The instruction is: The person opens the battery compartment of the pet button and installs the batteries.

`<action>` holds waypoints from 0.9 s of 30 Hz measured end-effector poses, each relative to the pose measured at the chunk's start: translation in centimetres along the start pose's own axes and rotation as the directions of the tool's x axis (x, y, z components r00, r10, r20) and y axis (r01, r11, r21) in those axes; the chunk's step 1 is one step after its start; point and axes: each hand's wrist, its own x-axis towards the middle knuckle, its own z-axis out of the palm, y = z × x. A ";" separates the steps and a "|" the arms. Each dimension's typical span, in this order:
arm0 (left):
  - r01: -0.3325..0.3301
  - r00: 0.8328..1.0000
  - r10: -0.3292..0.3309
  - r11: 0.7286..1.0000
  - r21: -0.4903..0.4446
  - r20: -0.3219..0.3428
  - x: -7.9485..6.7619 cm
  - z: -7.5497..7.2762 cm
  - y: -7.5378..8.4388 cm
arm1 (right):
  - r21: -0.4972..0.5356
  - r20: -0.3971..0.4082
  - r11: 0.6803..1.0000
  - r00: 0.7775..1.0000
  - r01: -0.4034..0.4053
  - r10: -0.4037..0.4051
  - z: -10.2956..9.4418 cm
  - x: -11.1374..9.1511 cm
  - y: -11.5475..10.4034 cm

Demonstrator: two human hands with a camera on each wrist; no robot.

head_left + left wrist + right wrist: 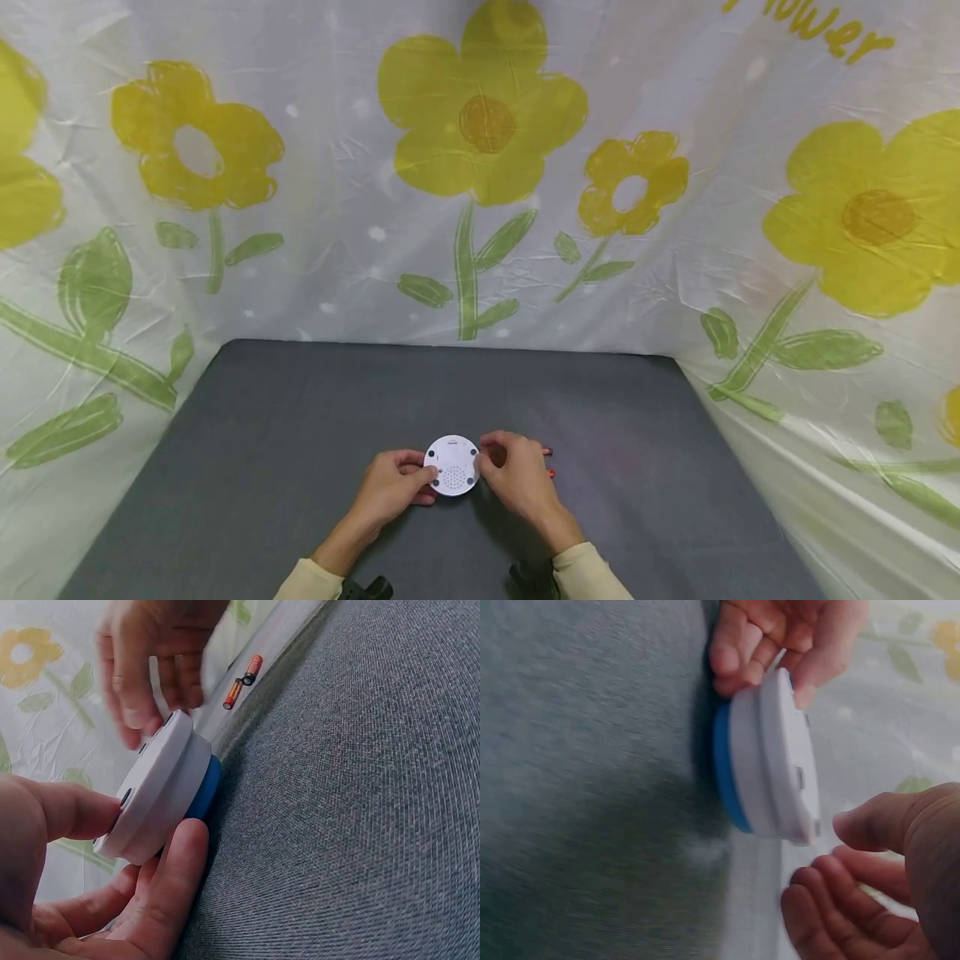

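Near-side on the counter (615,404), your left hand (393,481) grips the white disc (453,465) by its left rim; your right hand (519,473), thumb and fingers apart, holding nothing, sits just beside the opposite rim. Disc round, no long axis; perforated face up, blue underside counterward, contact unclear. Two red cylinders (253,670) lie beyond your right hand, partly hidden in the head view.

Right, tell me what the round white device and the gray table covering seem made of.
The round white device: probably hard plastic, smooth, judging by its even surface and clean molded edges.
The gray table covering: likely matte fabric, from its fine ribbed texture; the fiber can't be told.
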 end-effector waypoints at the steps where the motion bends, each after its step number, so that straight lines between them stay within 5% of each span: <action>1: -0.001 1.000 0.001 1.000 -0.001 -0.002 0.0 0.0 0.0 | -0.004 -0.014 1.000 0.999 0.031 -0.031 -0.1 0.2 -0.2; 11: -0.004 1.000 0.004 1.000 -0.010 0.003 -0.1 -0.1 0.1 | -0.177 0.060 0.949 0.965 0.262 -0.255 -0.2 2.3 -2.7; 27: -0.019 1.000 0.018 0.999 -0.039 -0.024 -0.2 0.2 0.0 | -0.304 0.143 0.894 0.943 0.331 -0.300 1.5 2.8 -3.3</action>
